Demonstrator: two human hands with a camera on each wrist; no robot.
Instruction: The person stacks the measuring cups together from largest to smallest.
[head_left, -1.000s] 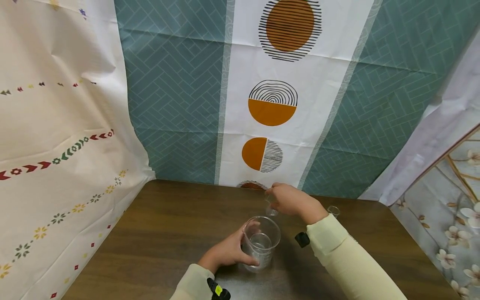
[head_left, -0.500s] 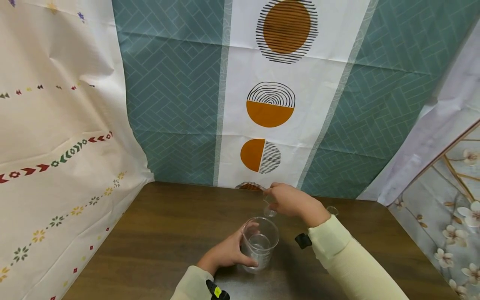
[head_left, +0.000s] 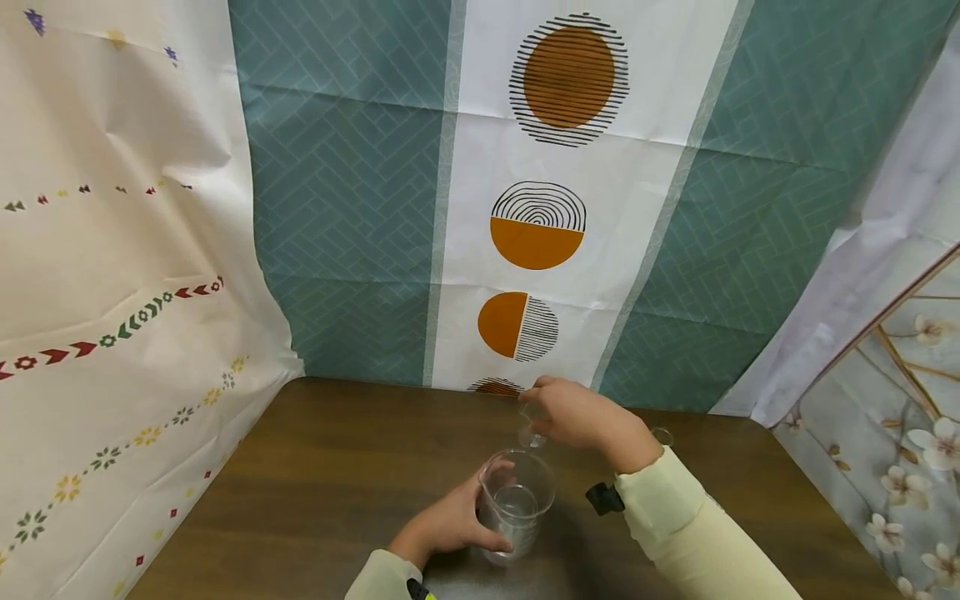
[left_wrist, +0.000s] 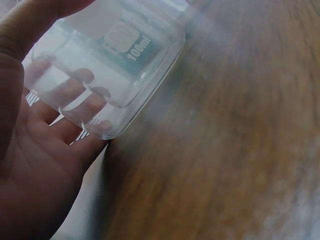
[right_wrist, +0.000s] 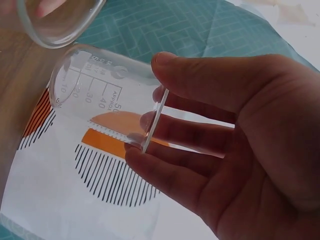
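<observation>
A large clear glass beaker (head_left: 528,521) is upright at the front middle of the table. My left hand (head_left: 453,517) grips its side, thumb in front and fingers wrapped behind. In the left wrist view, a smaller vessel with a 100ml mark (left_wrist: 138,48) shows nested inside it. My right hand (head_left: 577,417) pinches a small 50 ml beaker (right_wrist: 95,90) by its rim, thumb on one side and fingertips on the other. That small beaker is just behind the large beaker's rim in the head view, mostly covered by the fingers.
Another small clear glass (head_left: 662,436) stands at the back right, partly hidden by the right sleeve. The brown wooden table (head_left: 360,450) meets a patterned cloth backdrop (head_left: 345,208) behind, with a cream cloth (head_left: 135,250) at the left and a floral one (head_left: 892,467) at the right.
The head view has tilted up a little, so the table and hands sit lower in it. Both hands keep their holds, the small beaker still close behind the large one.
</observation>
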